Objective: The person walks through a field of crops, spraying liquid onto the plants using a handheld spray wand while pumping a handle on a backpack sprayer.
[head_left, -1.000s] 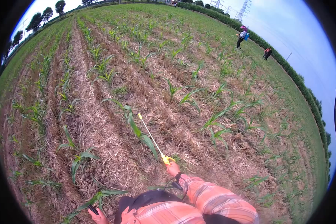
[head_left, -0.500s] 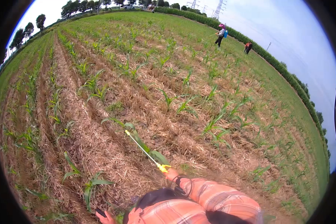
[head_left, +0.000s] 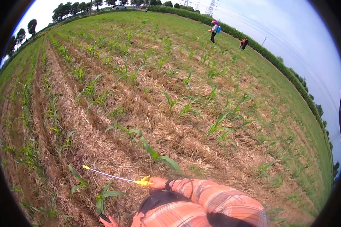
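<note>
My right hand (head_left: 158,183) is closed round the yellow handle (head_left: 143,181) of a spray wand, below the middle of the view. The thin wand (head_left: 111,176) points left, its yellow nozzle (head_left: 86,167) close to a young corn plant (head_left: 79,181). At the bottom edge, my left hand (head_left: 110,221) is partly cut off, closed on a black grip (head_left: 104,217). Another corn plant (head_left: 101,195) stands just above it. A larger corn plant (head_left: 153,152) leans above my right hand.
Rows of young corn run through straw-covered soil (head_left: 98,151). In the distance a person in a pink hat (head_left: 214,31) carries a blue tank, and another person (head_left: 243,44) bends over. A hedge (head_left: 288,77) borders the field.
My right hand has moved left and slightly down, swinging the wand from the large corn plant to the smaller one at the lower left. The view has shifted a little.
</note>
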### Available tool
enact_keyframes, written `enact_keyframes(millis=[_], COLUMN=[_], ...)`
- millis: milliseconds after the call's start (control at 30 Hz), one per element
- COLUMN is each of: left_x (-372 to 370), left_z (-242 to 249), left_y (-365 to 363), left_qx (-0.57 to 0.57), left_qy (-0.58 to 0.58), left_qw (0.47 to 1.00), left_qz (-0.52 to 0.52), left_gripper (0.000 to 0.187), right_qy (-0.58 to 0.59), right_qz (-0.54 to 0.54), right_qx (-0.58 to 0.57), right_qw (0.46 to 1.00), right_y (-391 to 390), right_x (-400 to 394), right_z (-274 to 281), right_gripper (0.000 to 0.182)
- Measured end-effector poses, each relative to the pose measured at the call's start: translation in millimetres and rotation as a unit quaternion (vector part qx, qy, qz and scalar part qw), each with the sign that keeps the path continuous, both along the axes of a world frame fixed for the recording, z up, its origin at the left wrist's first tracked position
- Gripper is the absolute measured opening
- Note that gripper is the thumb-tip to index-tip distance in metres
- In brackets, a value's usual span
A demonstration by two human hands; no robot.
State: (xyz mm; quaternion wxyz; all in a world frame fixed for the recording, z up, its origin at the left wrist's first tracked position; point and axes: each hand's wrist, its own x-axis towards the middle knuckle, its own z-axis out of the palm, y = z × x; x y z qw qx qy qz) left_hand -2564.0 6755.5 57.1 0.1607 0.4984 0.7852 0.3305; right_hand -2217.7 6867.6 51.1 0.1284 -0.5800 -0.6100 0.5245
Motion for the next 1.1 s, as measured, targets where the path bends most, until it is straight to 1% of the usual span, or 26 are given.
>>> enact_keyframes(millis=[33,100,167,200,233,267,300,333,367,433,467,500,533,567,600,633,667,700,767,833,900,967,1000,1100], left_x=[-5.0,-7.9,-1.2,3.0,-3.1,-13.6,-22.4,-7.9,8.4,4.0,10.4,19.9,20.9,21.7,24.6,27.5,27.0,30.6,36.5,50.5,52.4,55.1,53.0,49.2], left_z=[-3.8,-4.1,10.9,27.3,10.4,-20.2,-36.4,-17.0,17.9,5.9,22.5,35.1,34.8,31.1,32.1,32.9,31.7,35.7,45.2,66.4,67.9,67.7,65.1,62.9], left_y=[3.0,13.8,22.1,28.7,36.6,46.0,42.7,48.4,65.2,81.6,89.6,105.2,116.0,124.9,135.1,143.3,150.7,160.1,178.4,195.6,205.3,212.4,215.7,224.0], left_qx=[0.015,0.034,-0.001,-0.024,-0.028,0.009,0.042,0.035,0.027,0.091,0.054,0.025,0.027,0.029,0.038,0.047,0.02,0.012,0.035,0.032,0.029,0.016,0.013,-0.005], left_qy=[0.027,0.01,-0.035,-0.054,-0.049,0.002,0.055,-0.01,-0.072,0.017,-0.005,-0.032,-0.033,-0.035,-0.033,-0.033,-0.033,-0.03,-0.02,0.011,0.008,0.0,-0.01,-0.014], left_qw=[1.0,0.999,0.999,0.998,0.998,0.999,0.995,0.997,0.994,0.995,0.998,0.998,0.998,0.999,0.998,0.998,0.999,0.999,0.999,0.999,0.999,0.999,0.998,0.997], left_qz=[-0.002,-0.014,0.016,0.019,0.024,0.046,0.073,0.069,0.073,0.025,0.033,0.038,0.035,0.03,0.031,0.03,0.033,0.041,0.02,0.031,0.04,0.052,0.058,0.075], left_gripper=[0.057,0.057,0.058,0.059,0.059,0.05,0.041,0.042,0.043,0.039,0.039,0.039,0.039,0.038,0.038,0.037,0.037,0.037,0.035,0.032,0.031,0.033,0.034,0.035], right_qy=[0.0,0.008,0.006,0.003,0.001,0.014,0.044,0.035,0.026,0.014,0.035,0.042,0.06,0.061,0.07,0.085,0.072,0.078,0.075,0.101,0.084,0.106,0.09,0.089], right_qz=[-0.001,0.042,0.051,0.03,0.01,-0.012,-0.044,-0.057,-0.085,-0.124,-0.128,-0.149,-0.171,-0.186,-0.209,-0.222,-0.231,-0.241,-0.273,-0.307,-0.34,-0.361,-0.367,-0.379], right_qx=[0.001,-0.011,-0.023,-0.03,-0.039,-0.047,-0.056,-0.053,-0.065,-0.071,-0.053,-0.065,-0.115,-0.111,-0.13,-0.135,-0.117,-0.11,-0.117,-0.124,-0.123,-0.131,-0.11,-0.083], right_qw=[1.0,0.999,0.998,0.999,0.999,0.999,0.997,0.996,0.994,0.99,0.99,0.986,0.977,0.974,0.967,0.962,0.963,0.961,0.952,0.938,0.929,0.917,0.919,0.917], right_y=[2.8,12.5,24.3,31.3,38.6,45.8,51.6,60.5,70.0,90.8,99.7,110.1,120.3,127.5,137.2,145.7,153.3,161.0,176.2,189.2,204.6,220.8,228.6,253.7], right_x=[-1.8,-4.6,-2.8,-1.5,-1.1,0.6,3.2,6.6,9.9,19.8,28.8,35.8,40.6,48.7,53.1,64.4,72.6,79.7,93.1,106.8,113.4,129.2,131.7,142.5], right_z=[0.0,-2.0,-0.6,-7.9,-13.9,-20.8,-22.2,-23.6,-30.5,-34.7,-54.5,-59.2,-41.7,-52.8,-41.5,-66.0,-71.3,-66.8,-64.7,-64.7,-51.5,-68.1,-66.4,-73.4], right_gripper=[0.028,0.028,0.029,0.029,0.029,0.029,0.03,0.029,0.028,0.027,0.026,0.024,0.022,0.02,0.02,0.021,0.021,0.02,0.019,0.02,0.021,0.02,0.02,0.019])
